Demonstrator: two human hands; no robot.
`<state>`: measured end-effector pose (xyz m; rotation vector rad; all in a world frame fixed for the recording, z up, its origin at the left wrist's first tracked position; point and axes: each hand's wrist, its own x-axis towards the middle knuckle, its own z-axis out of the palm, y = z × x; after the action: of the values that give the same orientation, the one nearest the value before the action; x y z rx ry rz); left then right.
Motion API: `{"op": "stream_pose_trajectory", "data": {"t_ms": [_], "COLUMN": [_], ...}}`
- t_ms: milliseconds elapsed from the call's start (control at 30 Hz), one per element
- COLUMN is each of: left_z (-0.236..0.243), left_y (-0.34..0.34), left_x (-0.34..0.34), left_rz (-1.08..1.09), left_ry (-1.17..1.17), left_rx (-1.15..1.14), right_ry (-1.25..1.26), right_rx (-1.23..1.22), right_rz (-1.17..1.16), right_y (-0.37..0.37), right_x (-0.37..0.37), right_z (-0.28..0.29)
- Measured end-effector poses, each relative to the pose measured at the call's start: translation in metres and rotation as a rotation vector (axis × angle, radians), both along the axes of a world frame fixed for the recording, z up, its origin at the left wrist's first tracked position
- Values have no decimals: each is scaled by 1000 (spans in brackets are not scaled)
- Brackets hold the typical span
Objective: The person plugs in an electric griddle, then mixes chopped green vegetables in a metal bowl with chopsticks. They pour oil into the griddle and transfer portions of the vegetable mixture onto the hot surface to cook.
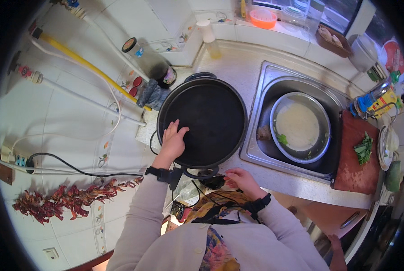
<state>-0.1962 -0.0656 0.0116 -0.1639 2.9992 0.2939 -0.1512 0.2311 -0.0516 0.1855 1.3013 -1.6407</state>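
A large round black pan (211, 117) with side handles sits on the counter in front of me. My left hand (172, 141) reaches over its near left part, fingers stretched out and holding nothing; whether the fingertips touch the pan I cannot tell. My right hand (245, 181) is at the counter's front edge, just right of the pan's near handle (200, 174). Its fingers are loosely bent and apart, with nothing seen in them. Below the pan's near side, a small dark round thing (213, 180) is partly hidden.
Right of the pan, a metal basin (300, 153) of cloudy whitish liquid stands in the sink (265, 108). Green leaves (364, 148) lie on a reddish-brown board (346, 162). A dark glass jar (159, 70) stands behind left. Another person's hand (335, 243) shows at lower right.
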Motion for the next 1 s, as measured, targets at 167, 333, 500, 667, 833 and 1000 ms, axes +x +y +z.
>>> {"op": "stream_pose_trajectory", "data": {"t_ms": [167, 333, 500, 667, 833, 1000], "left_z": [14, 33, 48, 39, 9, -10], "left_y": [16, 22, -6, -43, -60, -73], "left_x": [26, 57, 98, 164, 237, 272], "left_rz": [-67, -152, 89, 430, 262, 482], "left_ry": [-31, -74, 189, 97, 107, -62], "left_rx": [9, 4, 256, 175, -145, 82], "right_ry": [19, 49, 262, 554, 848, 627], "right_rx": [-26, -54, 95, 631, 750, 705], "right_rz": [-36, -157, -444, -154, 480, 422], "right_y": [3, 16, 55, 48, 45, 42], "right_x": [-1, -21, -99, -181, -207, -216], "right_z": [3, 8, -26, -99, -139, -154]}}
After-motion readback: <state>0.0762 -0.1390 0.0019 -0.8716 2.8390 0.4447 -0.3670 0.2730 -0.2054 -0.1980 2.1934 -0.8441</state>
